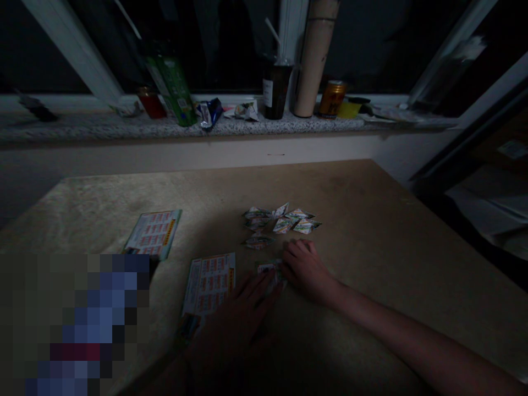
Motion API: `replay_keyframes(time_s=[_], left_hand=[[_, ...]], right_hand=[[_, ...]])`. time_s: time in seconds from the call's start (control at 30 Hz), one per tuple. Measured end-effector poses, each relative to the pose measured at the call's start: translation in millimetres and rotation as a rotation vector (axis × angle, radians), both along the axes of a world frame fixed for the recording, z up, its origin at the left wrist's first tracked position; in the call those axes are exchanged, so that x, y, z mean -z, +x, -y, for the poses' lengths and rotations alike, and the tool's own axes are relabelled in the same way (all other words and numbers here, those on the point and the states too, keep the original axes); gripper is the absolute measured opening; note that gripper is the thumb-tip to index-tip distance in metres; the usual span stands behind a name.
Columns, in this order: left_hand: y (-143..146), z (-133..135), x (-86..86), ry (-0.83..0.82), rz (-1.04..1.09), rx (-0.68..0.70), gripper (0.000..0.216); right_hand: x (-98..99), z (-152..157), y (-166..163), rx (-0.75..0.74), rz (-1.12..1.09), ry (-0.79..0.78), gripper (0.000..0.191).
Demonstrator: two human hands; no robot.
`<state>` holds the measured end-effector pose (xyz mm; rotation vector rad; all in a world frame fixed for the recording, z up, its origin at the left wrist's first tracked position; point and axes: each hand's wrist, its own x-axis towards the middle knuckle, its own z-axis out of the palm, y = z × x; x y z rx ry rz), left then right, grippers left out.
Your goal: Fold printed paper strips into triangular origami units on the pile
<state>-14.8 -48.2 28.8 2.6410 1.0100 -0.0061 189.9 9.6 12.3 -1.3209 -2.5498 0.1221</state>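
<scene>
Looks like the left hand [239, 311] is fairly flat over the paper piece [269, 268] on the table [371, 231], probably pinning it, while the right hand [306, 269] half-curls at its edge, can't tell if gripping.

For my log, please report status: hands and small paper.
Left hand over small paper; right hand at its edge, grip unclear. Printed sheet partly hidden by left hand.

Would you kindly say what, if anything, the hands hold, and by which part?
The left hand lies partly over a small printed paper, and the right hand is at its right edge; whether either grips it cannot be told.
</scene>
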Motion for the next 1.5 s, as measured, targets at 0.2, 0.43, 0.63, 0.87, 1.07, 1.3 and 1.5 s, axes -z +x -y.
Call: replay_keyframes(time_s=[0.2, 0.43, 0.63, 0.87, 1.07, 1.3, 1.5], left_hand=[[-1.1, -1.5, 1.7, 0.02, 0.016, 0.007, 0.075], [1.5, -0.9, -1.3, -0.008, 0.002, -0.009, 0.073], [2.4, -0.7, -1.6, -0.008, -0.021, -0.009, 0.073], [3.1, -0.6, -5.7, 0.028, 0.008, 0.005, 0.075], [-0.6, -3.3, -6.1, -0.011, 0.035, -0.002, 0.078], [-1.1, -4.5, -8.0, -0.024, 0.019, 0.014, 0.073], [0.7, -2.6, -6.9, 0.006, -0.015, 0.001, 0.071]], right_hand=[[1.8, 0.2, -0.5, -0.004, -0.005, 0.006, 0.011], [1.4, -0.1, -0.9, -0.006, 0.036, 0.019, 0.009], [2.4, -0.3, -0.3, -0.013, 0.051, 0.026, 0.01], [3.2, 0.2, -0.6, -0.016, 0.071, 0.038, 0.009], [1.8, -0.9, -0.8, -0.018, 0.076, 0.033, 0.009], [4.8, -1.3, 0.3, -0.022, 0.056, 0.039, 0.011], [2.8, -0.6, -1.0, -0.016, 0.069, 0.053, 0.008]])
